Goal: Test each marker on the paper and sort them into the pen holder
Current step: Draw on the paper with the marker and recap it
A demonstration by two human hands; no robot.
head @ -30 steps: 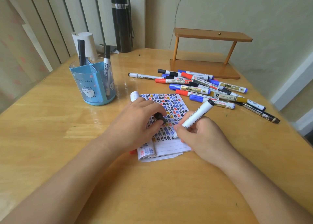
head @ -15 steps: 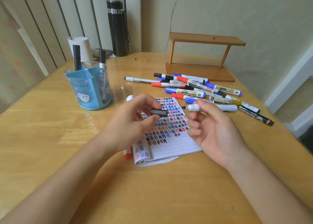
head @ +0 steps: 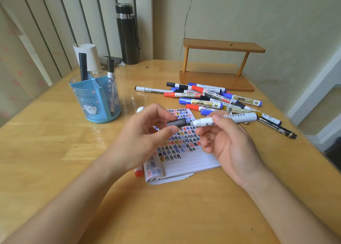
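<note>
Black and ribbed, a small marker cap (head: 176,122) is pinched between the thumb and forefinger of the left hand (head: 142,138), held sideways in the air above a lined notepad (head: 193,162). The right hand (head: 230,142) grips a white-barrelled marker (head: 239,118) near its front end, fingers (head: 218,117) curled round it, with the tip pointing left at the cap's open mouth. Cap and tip meet or nearly meet; whether the tip is already inside cannot be told. The notepad's page is filled with rows of small test marks in black, blue, red and brown.

This looks like the recapping step that follows a test. To do it well, cap and barrel should lie on one straight line and be pushed together squarely until the cap seats. A slanted push could smear ink on a fingertip or leave the cap loose. The left pinch leaves the cap's mouth free, which helps.

To the left on the wooden surface (head: 55,151) stands a blue divided pen holder (head: 96,99) with two capped markers (head: 110,73) upright in separate compartments. The marker in hand probably goes there next; which compartment suits it cannot be judged. Behind the notepad lies a loose pile of markers (head: 212,99), apparently yet to be tested. A red-ended marker (head: 138,172) lies at the notepad's left edge, partly hidden under the left wrist.
</note>
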